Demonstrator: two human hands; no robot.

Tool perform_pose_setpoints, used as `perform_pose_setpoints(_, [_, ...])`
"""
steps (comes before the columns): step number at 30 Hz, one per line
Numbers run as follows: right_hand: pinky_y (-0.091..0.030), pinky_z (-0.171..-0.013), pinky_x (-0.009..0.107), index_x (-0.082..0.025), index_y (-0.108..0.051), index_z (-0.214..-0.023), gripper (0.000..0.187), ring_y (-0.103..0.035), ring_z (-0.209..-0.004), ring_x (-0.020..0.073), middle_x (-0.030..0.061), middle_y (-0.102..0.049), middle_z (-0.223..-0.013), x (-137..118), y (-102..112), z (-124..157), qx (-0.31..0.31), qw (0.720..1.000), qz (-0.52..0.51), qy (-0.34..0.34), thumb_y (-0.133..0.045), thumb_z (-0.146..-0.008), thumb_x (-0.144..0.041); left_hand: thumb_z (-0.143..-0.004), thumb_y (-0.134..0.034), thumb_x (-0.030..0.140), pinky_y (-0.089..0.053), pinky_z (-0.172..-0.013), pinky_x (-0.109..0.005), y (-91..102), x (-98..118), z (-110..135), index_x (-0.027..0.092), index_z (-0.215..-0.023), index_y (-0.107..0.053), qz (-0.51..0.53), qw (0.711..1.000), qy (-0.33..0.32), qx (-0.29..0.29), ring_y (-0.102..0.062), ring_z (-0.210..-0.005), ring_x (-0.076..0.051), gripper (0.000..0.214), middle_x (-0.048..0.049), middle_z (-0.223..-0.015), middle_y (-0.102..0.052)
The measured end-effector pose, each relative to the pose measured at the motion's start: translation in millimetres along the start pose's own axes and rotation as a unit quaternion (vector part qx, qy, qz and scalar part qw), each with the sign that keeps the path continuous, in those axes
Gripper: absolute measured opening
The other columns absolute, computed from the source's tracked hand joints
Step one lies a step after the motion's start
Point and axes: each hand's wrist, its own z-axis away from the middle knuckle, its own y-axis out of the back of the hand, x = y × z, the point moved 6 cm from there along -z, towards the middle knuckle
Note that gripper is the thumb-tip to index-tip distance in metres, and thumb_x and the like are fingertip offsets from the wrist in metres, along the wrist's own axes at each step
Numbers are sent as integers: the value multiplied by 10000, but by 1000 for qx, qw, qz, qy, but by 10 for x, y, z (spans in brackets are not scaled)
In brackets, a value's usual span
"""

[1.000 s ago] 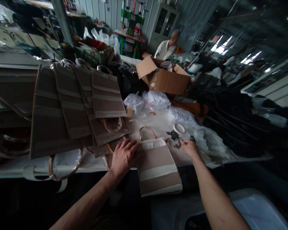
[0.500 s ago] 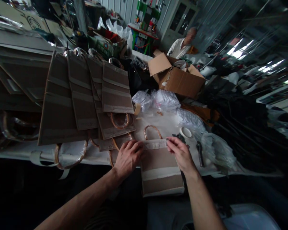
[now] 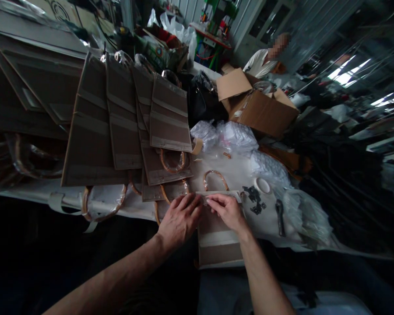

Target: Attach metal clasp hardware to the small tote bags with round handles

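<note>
A brown-grey bag panel (image 3: 218, 225) with pale bands lies in front of me, overhanging the table's near edge. A curved brown handle (image 3: 216, 173), wrapped in clear film, rises from its far edge. My left hand (image 3: 180, 218) grips the panel's upper left corner, fingers together and thumb hidden. Along the pale top strip, close to the left fingertips, my right hand (image 3: 228, 213) is closed in a pinch. What sits between its thumb and forefinger is too small to make out. Small black metal-looking pieces (image 3: 255, 199) lie right of the panel.
Overlapping similar panels (image 3: 170, 113) with handles fill the left side. A tape roll (image 3: 263, 185), a dark tool (image 3: 279, 217) and plastic bags (image 3: 308, 214) lie to the right. Farther back are an open carton (image 3: 262, 107), a black bag (image 3: 205, 103) and a person (image 3: 261, 63).
My right hand has moved left along the top strip, from the panel's right corner to near my left hand. The black pieces are now more exposed. The view has shifted slightly.
</note>
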Motion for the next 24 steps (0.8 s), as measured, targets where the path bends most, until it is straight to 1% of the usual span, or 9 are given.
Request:
perform_pose_setpoints(3, [-504, -585, 266, -161, -796, -982, 318, -632, -586, 159, 40, -731, -732, -15, -29, -17, 13, 1000, 4, 12, -713, -868, -446, -1086, -493, 353, -396, -1126, -434, -4, -5, -6, 238, -1348, -614, 5, 1000, 1, -2, -484, -1406, -256, 311, -45, -1501, -596])
perform_pose_setpoints(7, [-519, -570, 272, -159, -791, -971, 321, -636, -572, 164, 51, -738, -752, -10, -59, -25, 37, 999, 9, 16, -706, -859, -447, -1088, -486, 367, -404, -1114, -437, -12, -5, -7, 227, -1358, -605, 4, 1000, 2, -12, -472, -1415, -258, 327, -50, -1512, -586])
perform_pose_setpoints(11, [-510, -551, 266, -154, -784, -976, 323, -630, -567, 165, 49, -727, -730, -20, -77, -16, 26, 999, 17, 22, -692, -869, -445, -1081, -504, 362, -409, -1110, -434, -10, -4, -4, 240, -1369, -601, 0, 1000, 4, -13, -474, -1412, -253, 328, -51, -1519, -579])
perform_pose_setpoints(13, [-511, -555, 265, -154, -783, -984, 324, -633, -573, 163, 52, -735, -755, -19, -77, -12, 20, 999, 18, 21, -698, -871, -445, -1082, -501, 361, -407, -1109, -436, -10, -3, -2, 243, -1389, -591, 3, 1000, 4, -12, -468, -1417, -256, 341, -55, -1522, -576])
perform_pose_setpoints(16, [-518, -561, 269, -157, -780, -991, 325, -638, -579, 163, 59, -744, -794, -7, -74, -10, 25, 1000, 14, 13, -702, -878, -452, -1089, -480, 355, -402, -1110, -438, -14, -7, -1, 240, -1396, -586, 13, 1000, 7, -16, -464, -1421, -256, 344, -50, -1522, -578])
perform_pose_setpoints(19, [-518, -567, 270, -170, -774, -982, 301, -633, -582, 162, 53, -740, -794, -9, -79, -2, 33, 999, 23, 20, -687, -895, -445, -1083, -493, 344, -396, -1118, -439, -12, -10, -3, 235, -1384, -593, 19, 1000, 11, -20, -468, -1415, -252, 335, -44, -1517, -583])
perform_pose_setpoints(21, [-520, -572, 270, -179, -771, -991, 289, -635, -593, 164, 53, -742, -805, -19, -89, 7, 29, 999, 30, 28, -677, -902, -438, -1073, -516, 338, -398, -1117, -442, -9, -11, -3, 232, -1388, -590, 21, 1000, 12, -19, -467, -1414, -253, 340, -45, -1519, -582])
perform_pose_setpoints(24, [-523, -565, 269, -177, -771, -1002, 302, -637, -592, 165, 58, -747, -814, -21, -97, 18, 24, 999, 19, 23, -686, -893, -444, -1072, -518, 333, -399, -1113, -445, -13, -17, 0, 230, -1398, -585, 25, 999, 14, -18, -455, -1426, -258, 348, -47, -1532, -570])
